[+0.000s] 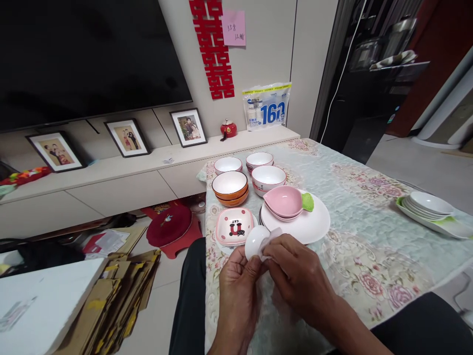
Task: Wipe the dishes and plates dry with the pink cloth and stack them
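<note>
My left hand (239, 276) grips a small white dish (254, 240) by its edge, thumb on its face. Pressed against the right side of that dish is a thin white tissue (271, 238), pinched in the fingers of my right hand (297, 268). Just beyond my hands lies a square pink plate (234, 226) with a cat design, stacked on other plates. To its right, a pink strawberry-shaped bowl (284, 201) with a green leaf handle rests on a large white oval plate (318, 217).
Orange bowls (229, 186) and white patterned bowls (269, 178) stand at the table's far left. A stack of small white dishes (430, 203) sits on a green-edged plate at right. The floral tablecloth (369, 246) covers the table. Flattened cardboard (114, 296) and a red stool (173, 236) are left.
</note>
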A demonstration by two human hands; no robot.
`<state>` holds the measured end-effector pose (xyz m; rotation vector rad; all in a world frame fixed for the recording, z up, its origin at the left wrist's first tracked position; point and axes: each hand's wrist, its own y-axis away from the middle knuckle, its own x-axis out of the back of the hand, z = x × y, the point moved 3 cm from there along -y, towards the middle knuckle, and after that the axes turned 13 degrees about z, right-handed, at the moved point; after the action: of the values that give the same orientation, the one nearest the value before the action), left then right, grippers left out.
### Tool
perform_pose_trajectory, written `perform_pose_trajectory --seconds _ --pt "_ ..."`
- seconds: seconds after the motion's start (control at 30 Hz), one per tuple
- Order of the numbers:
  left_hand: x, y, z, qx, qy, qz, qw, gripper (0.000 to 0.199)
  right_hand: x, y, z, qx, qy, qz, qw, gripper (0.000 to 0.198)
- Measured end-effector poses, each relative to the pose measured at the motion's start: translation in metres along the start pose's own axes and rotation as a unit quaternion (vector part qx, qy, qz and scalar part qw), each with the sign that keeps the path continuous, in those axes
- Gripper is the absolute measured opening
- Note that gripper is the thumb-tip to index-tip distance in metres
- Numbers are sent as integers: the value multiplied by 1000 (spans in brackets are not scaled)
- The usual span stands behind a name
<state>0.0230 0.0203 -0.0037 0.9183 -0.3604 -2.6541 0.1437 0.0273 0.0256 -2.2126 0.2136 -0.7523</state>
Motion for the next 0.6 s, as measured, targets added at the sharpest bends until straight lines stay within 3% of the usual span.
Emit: perform_pose_trajectory --seconds 0.07,0.17,0.27,0.37,0.43,0.53,0.6 --pt "-1 1 -1 8 -2 -17 1000 28 2 -1 1 -2 -10 14 1000 19" --pt "-2 2 -1 2 -7 -6 1000 28 5 -1 4 -10 57 49 997 17" --pt "-1 0 -1 -3 -12 18 1000 27 3 -1 2 -12 81 18 996 19" --pt "-2 0 -3 3 -9 1 1000 28 2 -1 0 -16 15 -25 999 20" --pt "-3 0 -4 5 -9 -14 1000 29 3 -2 2 -19 1 -4 1000 18" --pt "-4 0 -5 -1 -11 -10 1000 29 6 -2 6 -21 63 40 997 16" --pt "-3 -1 -4 0 -11 0 1000 30 5 -1 6 -26 90 20 995 17"
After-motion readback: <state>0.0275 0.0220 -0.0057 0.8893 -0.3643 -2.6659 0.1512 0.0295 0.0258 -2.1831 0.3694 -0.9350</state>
